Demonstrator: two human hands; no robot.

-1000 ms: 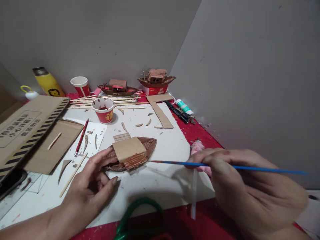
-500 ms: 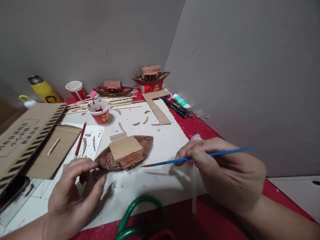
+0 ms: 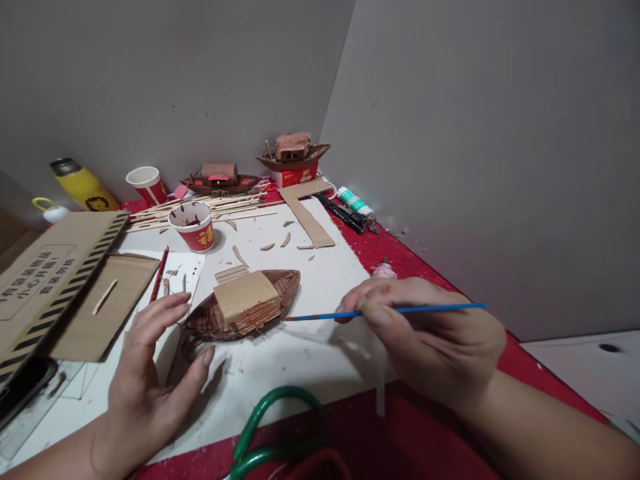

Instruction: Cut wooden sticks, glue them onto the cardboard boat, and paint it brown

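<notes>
The left grip [image 3: 150,380] is held open just beside the boat [image 3: 287,283], palm turned inward, fingers spread and lightly curved, thumb stretched out below the hull's near end. Contact with the hull cannot be made out. The forearm is laid in from the lower left corner.

The right grip [image 3: 430,340] is closed on a brush [image 3: 440,307], which is pinched between thumb and forefingers. The back of the hand is turned up and the wrist is brought in from the lower right. The brush is kept almost level; it is thin and blue-handled, with red flecks toward the tip. That tip is pointed at the boat's right flank, just beside it.

The boat is found on the white sheet [image 3: 300,363] in the middle of the bench [image 3: 373,243], between the two grips. A shallow, pointed hull is shown, dark brown and ribbed with thin strips. A pale, smooth cardboard block [image 3: 245,293] is set on it, with stacked stick ends along its near side.

Behind, a red paper cup [image 3: 193,230] is seen, its inside smeared brown. Flat cardboard [image 3: 90,313] is laid at the left, and green looped scissors [image 3: 280,403] are seen at the near edge
</notes>
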